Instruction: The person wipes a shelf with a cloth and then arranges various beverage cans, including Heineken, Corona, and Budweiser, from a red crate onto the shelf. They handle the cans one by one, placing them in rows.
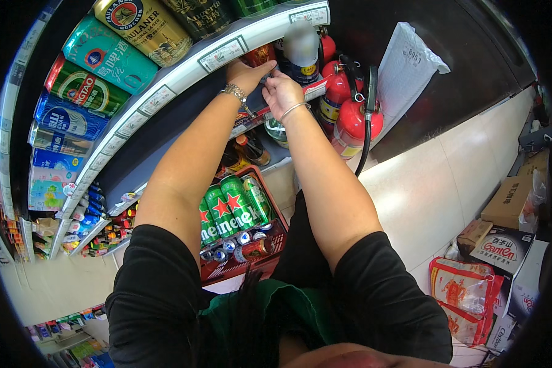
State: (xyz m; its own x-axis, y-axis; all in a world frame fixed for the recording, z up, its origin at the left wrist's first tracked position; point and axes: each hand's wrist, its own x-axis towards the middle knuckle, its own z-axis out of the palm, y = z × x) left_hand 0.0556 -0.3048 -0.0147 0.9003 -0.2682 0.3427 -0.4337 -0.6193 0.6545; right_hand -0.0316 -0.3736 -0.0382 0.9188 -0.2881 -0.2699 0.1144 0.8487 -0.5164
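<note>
Both my hands reach into the shelf below the curved price rail. My left hand [247, 77], with a bracelet at the wrist, has its thumb across a red can [260, 55]; its fingers are mostly hidden. Close beside it, my right hand [285, 94] has bent fingers by the lower end of that can. Whether those fingers grip it cannot be told. To the right of the can stands a dark bottle with a pale top and a lime label [307, 69]. A red shopping basket [276, 207] below holds green Heineken cans [232, 202] and several smaller cans.
Beer cans [115, 53] line the shelf above the price rail [221, 53]. Red fire extinguishers [356, 122] stand right of the shelf, beside a white plastic parcel [405, 69]. Small dark bottles [254, 149] sit lower down. Cartons [506, 250] and red-and-clear bags [462, 287] lie at the right.
</note>
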